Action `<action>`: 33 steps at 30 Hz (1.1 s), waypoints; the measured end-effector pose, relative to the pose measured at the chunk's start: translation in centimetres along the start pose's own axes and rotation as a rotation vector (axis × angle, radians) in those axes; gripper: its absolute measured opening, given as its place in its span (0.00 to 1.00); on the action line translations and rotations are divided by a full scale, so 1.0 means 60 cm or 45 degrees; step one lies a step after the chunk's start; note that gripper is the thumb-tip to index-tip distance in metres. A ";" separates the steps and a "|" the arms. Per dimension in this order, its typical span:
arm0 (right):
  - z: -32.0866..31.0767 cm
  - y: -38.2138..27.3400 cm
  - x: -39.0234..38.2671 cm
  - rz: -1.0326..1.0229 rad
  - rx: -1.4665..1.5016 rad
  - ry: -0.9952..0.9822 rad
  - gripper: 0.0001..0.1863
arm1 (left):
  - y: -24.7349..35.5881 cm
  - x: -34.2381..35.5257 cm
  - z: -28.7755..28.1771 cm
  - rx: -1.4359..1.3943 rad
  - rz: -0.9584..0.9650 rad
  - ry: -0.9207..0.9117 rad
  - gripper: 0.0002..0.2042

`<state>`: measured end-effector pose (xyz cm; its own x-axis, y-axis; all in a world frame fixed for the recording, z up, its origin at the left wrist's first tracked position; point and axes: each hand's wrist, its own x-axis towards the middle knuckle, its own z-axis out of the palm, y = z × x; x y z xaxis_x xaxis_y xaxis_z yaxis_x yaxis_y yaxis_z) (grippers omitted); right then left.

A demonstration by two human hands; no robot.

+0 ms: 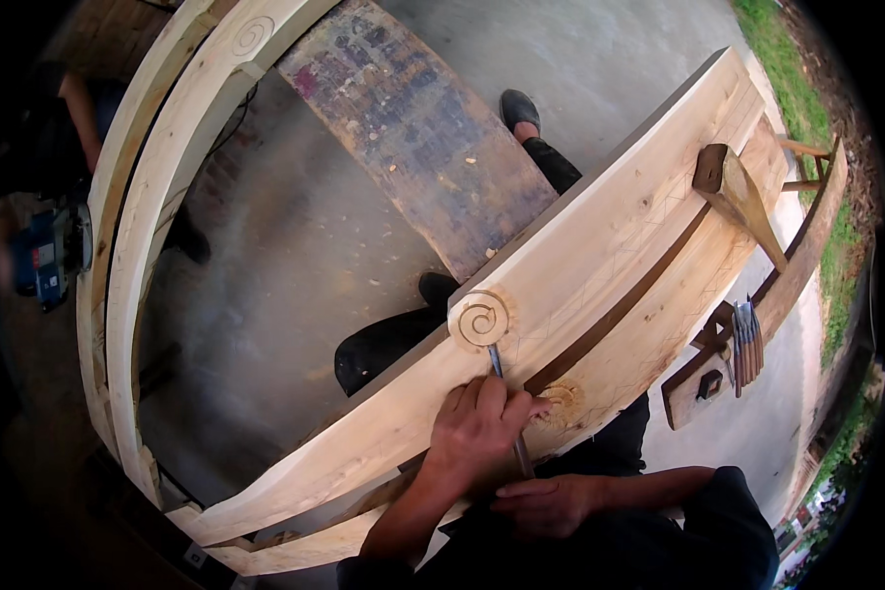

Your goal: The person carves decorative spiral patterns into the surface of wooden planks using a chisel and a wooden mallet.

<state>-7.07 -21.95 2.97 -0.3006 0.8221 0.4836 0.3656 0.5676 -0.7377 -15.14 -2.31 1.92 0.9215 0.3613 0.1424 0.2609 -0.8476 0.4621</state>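
Note:
A carving chisel [520, 454] slants across the near end of a pale curved timber [600, 231], its blade tip at the lower edge of a carved spiral [484, 319]. My left hand [474, 425] is closed around the chisel low on its shaft, resting on the wood. Closer to my body, my right hand [551, 500] is closed at the rear end of the handle, its fingers partly hidden. Beside the timber runs a second curved timber [649, 329], with a rough round carved patch [562, 401] just right of my left hand.
A wooden mallet [733, 192] lies across the timbers at right. Several chisels [747, 344] rest on a narrow bench [680, 398] beside a small black block [710, 384]. A stained plank [413, 133] spans behind. At far left, a person holds a blue power tool [54, 258] against another curved timber [133, 256].

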 end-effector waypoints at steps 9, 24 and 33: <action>-0.039 -0.055 0.052 0.106 -0.226 0.088 0.17 | 0.001 -0.065 -0.027 0.144 -0.177 0.391 0.20; 0.012 -0.141 -0.024 0.259 -0.587 0.190 0.26 | 0.176 -0.214 -0.011 0.089 -0.369 0.559 0.14; 0.022 -0.148 -0.031 0.267 -0.511 0.271 0.17 | 0.185 -0.276 0.021 -0.107 -0.369 0.505 0.37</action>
<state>-10.92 -28.59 7.99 -0.0133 0.8877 0.4603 0.7215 0.3273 -0.6102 -27.14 -18.20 3.62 0.6298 0.7114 0.3120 0.4512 -0.6620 0.5985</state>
